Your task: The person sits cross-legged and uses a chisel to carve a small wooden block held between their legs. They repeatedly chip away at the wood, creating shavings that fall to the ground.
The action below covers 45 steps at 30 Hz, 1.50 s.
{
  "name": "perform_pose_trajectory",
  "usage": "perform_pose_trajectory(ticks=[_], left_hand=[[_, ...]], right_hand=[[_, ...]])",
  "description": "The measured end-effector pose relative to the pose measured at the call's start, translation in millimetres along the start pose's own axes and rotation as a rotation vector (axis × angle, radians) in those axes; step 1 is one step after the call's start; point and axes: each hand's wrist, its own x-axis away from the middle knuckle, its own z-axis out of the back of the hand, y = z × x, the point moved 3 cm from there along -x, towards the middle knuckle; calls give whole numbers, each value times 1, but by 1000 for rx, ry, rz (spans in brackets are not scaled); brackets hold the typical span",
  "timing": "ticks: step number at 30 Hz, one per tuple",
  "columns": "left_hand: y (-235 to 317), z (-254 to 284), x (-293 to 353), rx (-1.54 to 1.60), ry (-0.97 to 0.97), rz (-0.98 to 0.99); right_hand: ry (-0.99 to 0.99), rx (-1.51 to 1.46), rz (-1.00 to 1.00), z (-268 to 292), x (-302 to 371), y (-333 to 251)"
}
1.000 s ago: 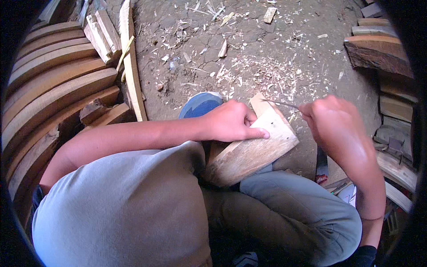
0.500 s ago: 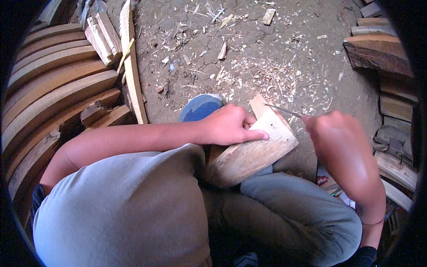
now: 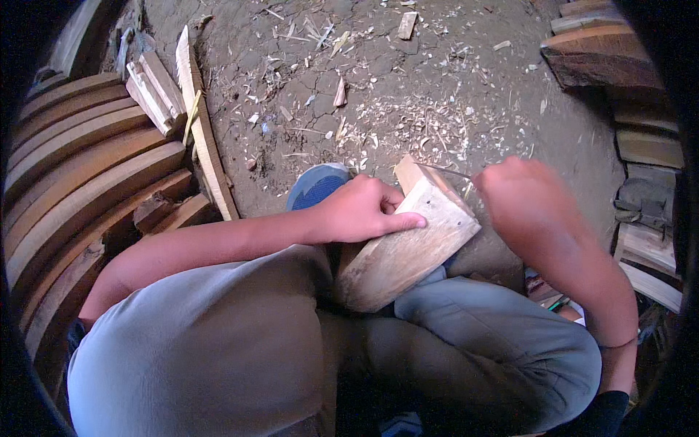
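Observation:
A pale wooden block (image 3: 408,247) with two small dark holes near its far end lies slanted between my knees. Clasping its left edge is my left hand (image 3: 364,209), thumb flat on the upper face and fingers curled out of sight beyond the edge. A lighter wooden piece (image 3: 409,172) sticks out behind the block's far end. My right hand (image 3: 515,191), slightly blurred, is closed in a fist around a tool with a thin metal blade (image 3: 453,172). That blade lies across the far end of the wood, by the lighter piece; its handle is hidden in the fist.
Curved wooden boards (image 3: 95,164) are stacked along the left, with a long plank (image 3: 204,131) beside them. More cut timber (image 3: 601,54) is piled on the right. Wood shavings (image 3: 429,120) litter the earth floor ahead. A blue shoe (image 3: 318,186) shows beyond my left hand.
My right hand has moved left and slightly up, bringing the blade in against the far end of the wood. My left hand keeps its grip. The whole view has shifted a little.

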Motion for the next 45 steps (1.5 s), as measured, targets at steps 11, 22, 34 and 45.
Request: perform_pose_trajectory(ticks=[11,22,34,45], left_hand=[[-11,12,8,61,-44,195],[-4,31,-13,-323,9,-93],[9,36,-15,-284,6,-84],[7,34,-4,-171,91,-176]], right_hand=[[-4,-103,-246,-30,-14,38],[174,-198,-254,-33,15,58],[115,-277,-234,-46,21,61],[137,-324,-144,-37,32,57]])
